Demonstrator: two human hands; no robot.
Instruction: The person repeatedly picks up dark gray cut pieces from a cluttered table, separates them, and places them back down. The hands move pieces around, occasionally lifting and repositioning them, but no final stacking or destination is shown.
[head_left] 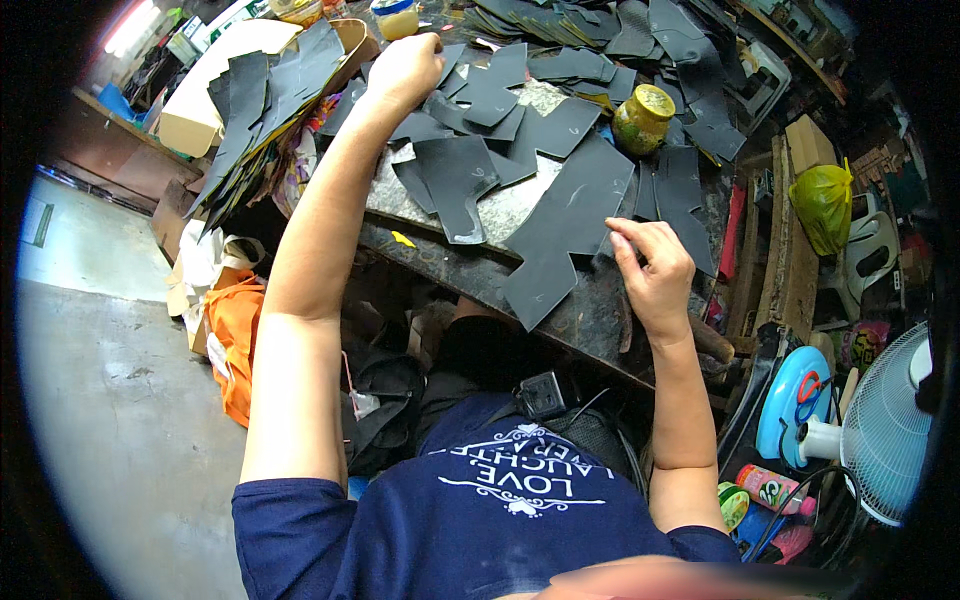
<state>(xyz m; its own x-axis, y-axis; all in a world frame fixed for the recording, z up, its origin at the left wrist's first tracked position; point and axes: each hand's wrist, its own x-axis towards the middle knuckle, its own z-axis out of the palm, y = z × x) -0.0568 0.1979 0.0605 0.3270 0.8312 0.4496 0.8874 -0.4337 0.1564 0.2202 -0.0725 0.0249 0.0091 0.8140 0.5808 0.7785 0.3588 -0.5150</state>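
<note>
My left hand [408,72] reaches to the far side of the worktable, near a jar [396,20] with a blue rim. Its fingers are curled closed; whatever they may hold is hidden. My right hand [656,268] is at the right edge of a large dark grey cut piece [580,200] of leather-like sheet, thumb and forefinger pinched at that edge. This piece lies partly over the table's front edge. Smaller cut pieces [456,182] with light markings overlap on a pale speckled slab [384,190]. Beyond my right hand stands a yellowish, smeared jar [643,120].
A thick stack of cut sheets [268,100] leans at the left of the table; further piles [560,22] fill its far side. Right of me are a wooden frame [778,250], a yellow-green bag [824,205] and a fan [888,425]. An orange cloth [236,335] hangs at the left.
</note>
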